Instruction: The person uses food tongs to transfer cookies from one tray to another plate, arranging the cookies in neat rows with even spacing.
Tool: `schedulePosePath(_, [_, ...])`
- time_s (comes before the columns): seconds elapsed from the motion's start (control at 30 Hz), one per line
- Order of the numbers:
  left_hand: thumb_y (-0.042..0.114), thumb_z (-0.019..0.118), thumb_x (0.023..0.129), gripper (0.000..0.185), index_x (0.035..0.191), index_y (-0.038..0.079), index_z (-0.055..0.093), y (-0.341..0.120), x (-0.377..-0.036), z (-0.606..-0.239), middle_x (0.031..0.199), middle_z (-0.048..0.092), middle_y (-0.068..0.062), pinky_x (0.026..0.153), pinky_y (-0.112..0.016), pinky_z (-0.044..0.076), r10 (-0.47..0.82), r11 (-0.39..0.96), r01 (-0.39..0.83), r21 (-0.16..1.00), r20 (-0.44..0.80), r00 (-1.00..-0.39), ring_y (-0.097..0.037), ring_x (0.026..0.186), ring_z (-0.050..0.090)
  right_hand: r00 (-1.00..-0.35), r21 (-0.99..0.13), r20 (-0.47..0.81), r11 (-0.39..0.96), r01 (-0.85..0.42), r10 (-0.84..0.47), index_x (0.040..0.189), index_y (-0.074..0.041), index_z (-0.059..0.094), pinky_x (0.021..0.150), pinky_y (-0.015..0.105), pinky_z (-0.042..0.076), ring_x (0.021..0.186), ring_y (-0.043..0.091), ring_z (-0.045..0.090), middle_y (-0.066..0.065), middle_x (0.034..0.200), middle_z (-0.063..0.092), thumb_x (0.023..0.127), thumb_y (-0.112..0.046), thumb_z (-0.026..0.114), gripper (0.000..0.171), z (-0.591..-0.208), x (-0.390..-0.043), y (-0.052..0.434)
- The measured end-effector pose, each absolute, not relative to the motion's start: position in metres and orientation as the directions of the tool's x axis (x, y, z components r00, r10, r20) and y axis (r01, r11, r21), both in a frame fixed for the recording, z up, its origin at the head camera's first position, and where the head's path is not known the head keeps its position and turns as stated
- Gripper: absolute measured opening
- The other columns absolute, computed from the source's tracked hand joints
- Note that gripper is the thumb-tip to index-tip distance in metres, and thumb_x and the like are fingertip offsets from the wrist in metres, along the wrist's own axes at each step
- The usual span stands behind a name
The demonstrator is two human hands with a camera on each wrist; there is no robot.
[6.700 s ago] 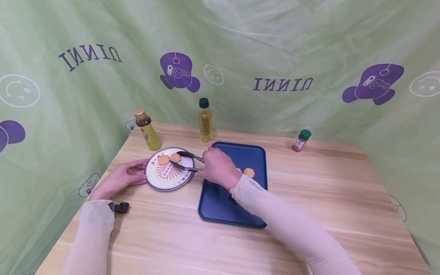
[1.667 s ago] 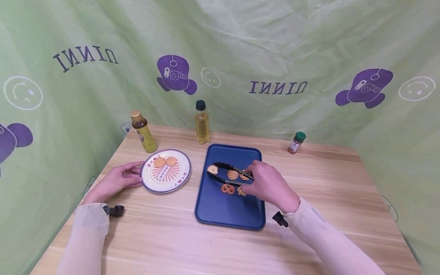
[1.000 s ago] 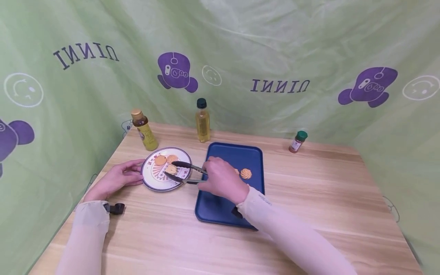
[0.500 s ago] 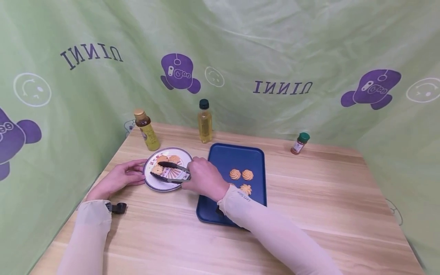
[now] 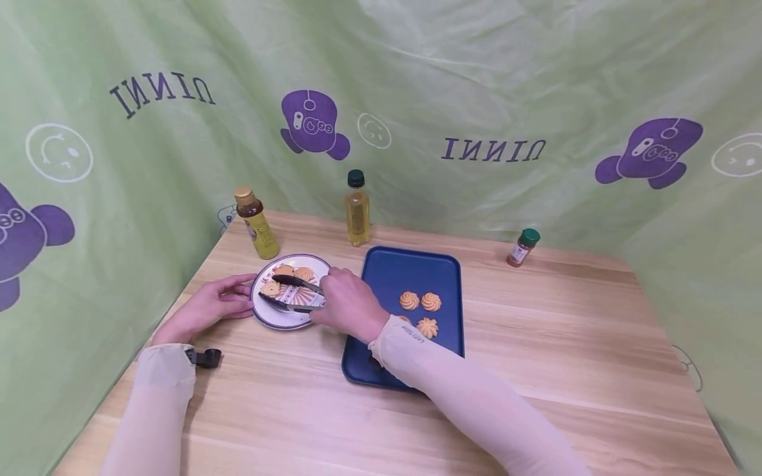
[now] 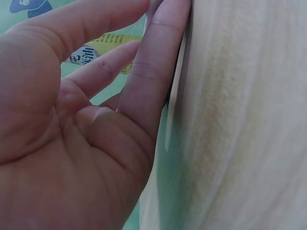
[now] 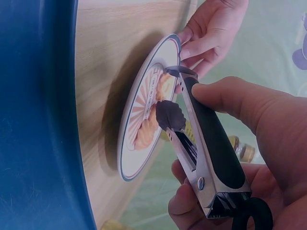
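Observation:
My left hand (image 5: 211, 307) holds the left rim of a round patterned plate (image 5: 290, 322), thumb and fingers at its edge. My right hand (image 5: 351, 301) grips black-and-steel tongs (image 7: 211, 139), reaching over the plate from the right. Between the spread tong tips lies a scalloped cookie (image 5: 270, 289) on the plate's left part. Behind it are a plain round cookie (image 5: 284, 270) and a swirl cookie (image 5: 304, 273); the tongs partly cover this group. Under the right forearm, a blue tray (image 5: 411, 264) carries two swirl cookies (image 5: 431, 302), a star-shaped cookie (image 5: 427, 327) and a mostly hidden pretzel (image 5: 405, 319).
Behind the plate stands a yellow-labelled bottle (image 5: 262, 235). An oil bottle (image 5: 358, 215) with a dark cap is at the back edge, and a green-capped spice jar (image 5: 523, 248) at the back right. A green curtain (image 5: 417, 79) surrounds the wooden table (image 5: 553, 344).
The tongs took the scalloped cookie from the tray to the plate, moving left, and set it beside the other two. Their tips have since spread slightly. The left hand stays at the plate.

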State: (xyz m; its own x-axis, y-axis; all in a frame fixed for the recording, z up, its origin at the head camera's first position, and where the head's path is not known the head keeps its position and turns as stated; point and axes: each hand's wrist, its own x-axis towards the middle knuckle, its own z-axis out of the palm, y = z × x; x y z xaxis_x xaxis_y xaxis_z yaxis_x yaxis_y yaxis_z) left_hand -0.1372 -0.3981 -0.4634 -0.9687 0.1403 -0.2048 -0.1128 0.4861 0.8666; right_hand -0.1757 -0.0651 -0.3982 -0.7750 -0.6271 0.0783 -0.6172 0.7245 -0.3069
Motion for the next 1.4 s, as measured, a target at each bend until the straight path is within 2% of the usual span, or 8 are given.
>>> schedulePosePath(0.17, [0.009,0.074,0.107,0.074,0.171,-0.002,0.038,-0.398,-0.137,-0.463,0.146,0.065,-0.034,0.097,-0.018,0.064,0.142,0.491,-0.108,0.864,-0.202,-0.969,0.004,0.11,0.073,-0.782,-0.311,0.064,0.732,-0.606,-0.62,0.095,-0.011,0.078,0.068,0.034,0.057,0.086,0.018,0.062,0.004,0.099,0.072,0.088,-0.036,0.093,0.03,-0.397,-0.176,-0.068])
schedulePosePath(0.5, [0.005,0.072,0.107,0.074,0.172,-0.004,0.035,-0.399,-0.138,-0.464,0.146,0.063,-0.035,0.097,-0.022,0.066,0.145,0.462,-0.114,0.879,-0.201,-0.969,0.003,0.11,0.074,-0.786,-0.318,0.053,0.736,-0.598,-0.615,0.092,-0.013,0.076,0.066,0.032,0.054,0.087,0.017,0.06,0.003,0.101,0.071,0.09,-0.037,0.092,0.029,-0.398,-0.175,-0.069])
schedulePosePath(0.7, [0.009,0.075,0.107,0.077,0.172,-0.002,0.036,-0.399,-0.138,-0.465,0.145,0.063,-0.034,0.098,-0.021,0.066,0.145,0.469,-0.122,0.874,-0.213,-0.966,0.002,0.111,0.073,-0.786,-0.332,0.049,0.732,-0.595,-0.617,0.095,-0.012,0.077,0.067,0.031,0.052,0.087,0.017,0.06,0.002,0.099,0.07,0.09,-0.037,0.092,0.03,-0.396,-0.175,-0.066])
schedulePosePath(0.97, [0.012,0.075,0.108,0.075,0.172,0.0,0.038,-0.4,-0.139,-0.466,0.147,0.065,-0.032,0.097,-0.016,0.063,0.153,0.493,-0.105,0.863,-0.205,-0.967,0.004,0.111,0.074,-0.798,-0.382,0.077,0.721,-0.578,-0.598,0.085,-0.015,0.07,0.065,0.031,0.048,0.083,0.017,0.058,0.0,0.094,0.065,0.088,-0.034,0.089,0.027,-0.391,-0.177,-0.049])
schedulePosePath(1.1, [0.01,0.076,0.107,0.076,0.172,-0.002,0.038,-0.399,-0.141,-0.466,0.147,0.066,-0.033,0.098,-0.018,0.064,0.159,0.487,-0.107,0.867,-0.208,-0.965,0.003,0.111,0.075,-0.805,-0.404,0.081,0.719,-0.565,-0.587,0.092,-0.011,0.076,0.068,0.031,0.049,0.084,0.018,0.058,0.001,0.094,0.066,0.088,-0.033,0.09,0.026,-0.391,-0.175,-0.036])
schedulePosePath(1.27, [0.011,0.076,0.107,0.076,0.172,-0.002,0.038,-0.398,-0.141,-0.465,0.148,0.064,-0.033,0.098,-0.019,0.065,0.154,0.497,-0.105,0.861,-0.206,-0.966,0.003,0.111,0.074,-0.818,-0.427,0.07,0.724,-0.541,-0.57,0.106,-0.004,0.081,0.07,0.031,0.048,0.086,0.021,0.057,0.002,0.094,0.063,0.088,-0.035,0.092,0.037,-0.391,-0.172,-0.017])
schedulePosePath(1.4, [0.01,0.073,0.109,0.076,0.173,-0.002,0.035,-0.4,-0.14,-0.466,0.151,0.06,-0.034,0.098,-0.022,0.066,0.143,0.494,-0.126,0.86,-0.224,-0.964,0.004,0.11,0.073,-0.827,-0.451,0.07,0.721,-0.525,-0.558,0.113,-0.002,0.083,0.073,0.033,0.054,0.088,0.021,0.059,0.004,0.097,0.067,0.089,-0.035,0.092,0.041,-0.391,-0.167,0.001])
